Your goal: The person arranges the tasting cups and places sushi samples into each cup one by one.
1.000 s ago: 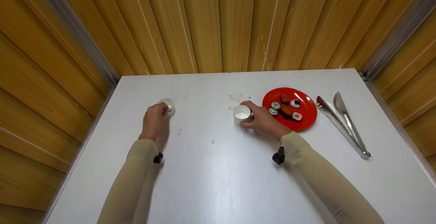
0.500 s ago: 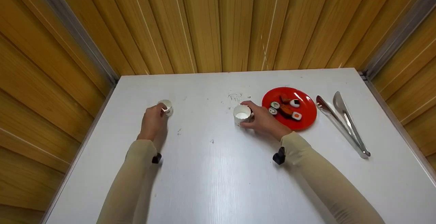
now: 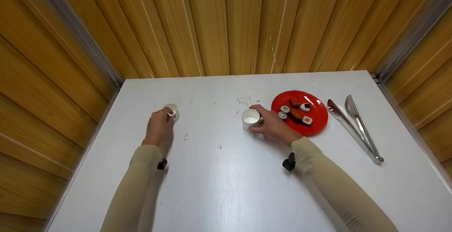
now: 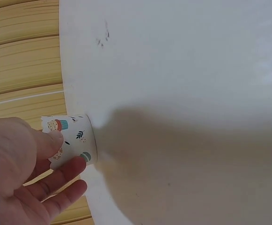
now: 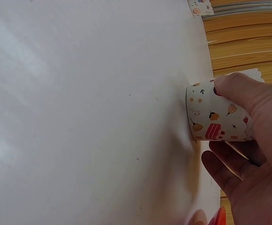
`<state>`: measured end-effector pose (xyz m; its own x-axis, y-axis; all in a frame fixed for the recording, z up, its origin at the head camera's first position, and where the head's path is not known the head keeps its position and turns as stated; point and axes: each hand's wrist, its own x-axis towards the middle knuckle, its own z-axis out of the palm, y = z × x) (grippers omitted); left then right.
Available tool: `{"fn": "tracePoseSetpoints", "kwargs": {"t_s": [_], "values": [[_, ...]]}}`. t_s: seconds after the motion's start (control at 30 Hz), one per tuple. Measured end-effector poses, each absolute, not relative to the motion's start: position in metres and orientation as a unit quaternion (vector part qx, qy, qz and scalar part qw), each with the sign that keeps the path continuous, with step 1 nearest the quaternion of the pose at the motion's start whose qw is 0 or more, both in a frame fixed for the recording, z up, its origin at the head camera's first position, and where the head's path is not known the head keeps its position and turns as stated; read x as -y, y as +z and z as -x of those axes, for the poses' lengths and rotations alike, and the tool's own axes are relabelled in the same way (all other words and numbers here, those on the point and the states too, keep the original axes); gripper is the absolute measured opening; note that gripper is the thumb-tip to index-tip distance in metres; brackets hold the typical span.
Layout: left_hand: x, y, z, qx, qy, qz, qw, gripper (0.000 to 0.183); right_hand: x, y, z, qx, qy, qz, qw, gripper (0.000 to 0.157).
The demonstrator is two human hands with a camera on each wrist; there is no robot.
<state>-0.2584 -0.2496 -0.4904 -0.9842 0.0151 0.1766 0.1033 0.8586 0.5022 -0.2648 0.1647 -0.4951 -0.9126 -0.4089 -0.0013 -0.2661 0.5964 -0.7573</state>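
Note:
On the left of the white table, my left hand [image 3: 158, 128] pinches the near side of a small paper baking cup [image 3: 174, 112]. In the left wrist view the thumb lies on that cup's printed wall [image 4: 75, 136], which shows cupcake and leaf motifs. Nearer the middle, my right hand [image 3: 273, 124] grips a second paper baking cup [image 3: 250, 119] from its right side, thumb and fingers round the wall. Its cake and leaf prints [image 5: 215, 119] show in the right wrist view. Both cups stand upright with scalloped rims, and the right one's white inside is visible.
Right of my right hand lies a red plate [image 3: 319, 119] with several sushi pieces [image 3: 296, 114]. Metal tongs [image 3: 360, 131] rest farther right. Wood-patterned walls [image 3: 243, 27] enclose the white table [image 3: 226, 175] at the back and sides.
Since a second ago my left hand has shifted very slightly left and the cup there sits a touch closer to me. My right hand and its cup have stayed put.

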Motion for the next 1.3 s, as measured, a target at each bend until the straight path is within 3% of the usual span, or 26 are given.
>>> {"fn": "tracePoseSetpoints", "kwargs": {"t_s": [0.3, 0.47, 0.63, 0.9, 1.3], "values": [[0.25, -0.489, 0.257, 0.961, -0.252, 0.04, 0.106, 0.024, -0.165, -0.494, 0.264, -0.89, -0.406, 0.182, 0.095, 0.076], [0.244, -0.487, 0.256, 0.956, -0.241, 0.053, 0.159, 0.035, -0.166, -0.493, 0.262, -0.891, -0.405, 0.18, 0.098, 0.08], [0.232, -0.483, 0.257, 0.945, -0.243, 0.076, 0.204, 0.035, -0.167, -0.493, 0.26, -0.889, -0.41, 0.18, 0.101, 0.074], [0.205, -0.472, 0.256, 0.935, -0.26, 0.11, 0.214, 0.029, -0.168, -0.495, 0.259, -0.892, -0.405, 0.177, 0.094, 0.064], [0.165, -0.462, 0.256, 0.922, -0.277, 0.172, 0.208, 0.023, -0.169, -0.493, 0.256, -0.892, -0.406, 0.174, 0.091, 0.067]]}}
